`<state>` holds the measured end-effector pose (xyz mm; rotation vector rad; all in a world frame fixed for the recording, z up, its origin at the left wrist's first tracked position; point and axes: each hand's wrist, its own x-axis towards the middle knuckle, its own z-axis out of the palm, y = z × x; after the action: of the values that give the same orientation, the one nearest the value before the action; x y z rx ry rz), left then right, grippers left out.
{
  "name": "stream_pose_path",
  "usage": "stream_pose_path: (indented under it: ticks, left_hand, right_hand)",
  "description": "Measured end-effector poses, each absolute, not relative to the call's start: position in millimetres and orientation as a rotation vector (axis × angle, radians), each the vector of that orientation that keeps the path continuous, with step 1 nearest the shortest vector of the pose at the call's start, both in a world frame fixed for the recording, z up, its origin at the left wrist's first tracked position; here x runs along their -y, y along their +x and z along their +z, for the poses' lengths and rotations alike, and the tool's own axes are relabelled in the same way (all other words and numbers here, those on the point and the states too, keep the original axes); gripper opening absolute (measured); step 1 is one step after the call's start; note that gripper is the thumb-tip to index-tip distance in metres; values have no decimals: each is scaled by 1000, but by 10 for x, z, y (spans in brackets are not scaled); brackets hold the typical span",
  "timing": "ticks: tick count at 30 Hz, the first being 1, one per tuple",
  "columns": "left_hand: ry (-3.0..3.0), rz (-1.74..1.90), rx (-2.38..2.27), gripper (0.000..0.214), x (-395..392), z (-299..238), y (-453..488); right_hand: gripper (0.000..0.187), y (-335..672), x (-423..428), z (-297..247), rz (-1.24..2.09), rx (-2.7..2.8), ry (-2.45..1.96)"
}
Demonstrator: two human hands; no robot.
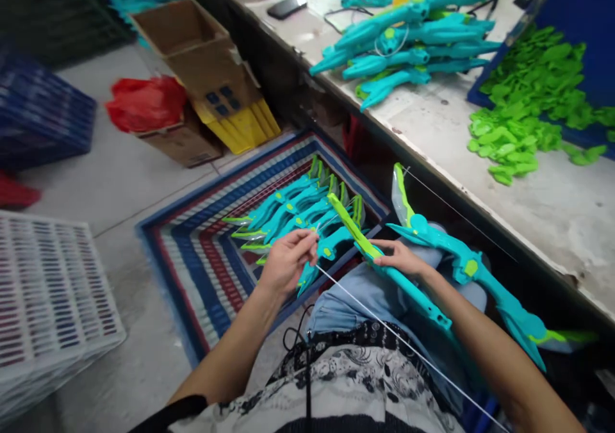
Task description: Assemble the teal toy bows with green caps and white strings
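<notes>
My left hand [289, 259] is closed in a pinch on a white string [365, 309], which runs slanting down to the lower right past my lap. In my right hand [402, 258] is a teal toy bow [417, 293] with a bright green limb [346, 220] pointing up and left; my fingers wrap around it near the limb's base. Another teal toy bow [469, 268] with green limb ends lies across my lap to the right, its own string stretched along the bench side. Left of my knees, several finished-looking bows [298, 205] lie in a row.
A striped crate [202, 228] surrounds the row of bows. The workbench [432, 119] carries stacked teal bow bodies [398, 42], a phone [287, 7] and a heap of green pieces [528, 106]. Cardboard box [211, 55], red bag [147, 103] and white basket [52, 292] stand left.
</notes>
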<state>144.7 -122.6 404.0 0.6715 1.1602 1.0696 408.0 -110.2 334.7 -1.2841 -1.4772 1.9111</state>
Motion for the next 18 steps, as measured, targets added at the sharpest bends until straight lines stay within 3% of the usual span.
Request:
stream_pose_path:
  ticks: [18]
  left_hand:
    - [1340,1070,-1391,23,629,4076,1449]
  right_hand:
    - [79,4012,1061,3334,1957,1369,-1371]
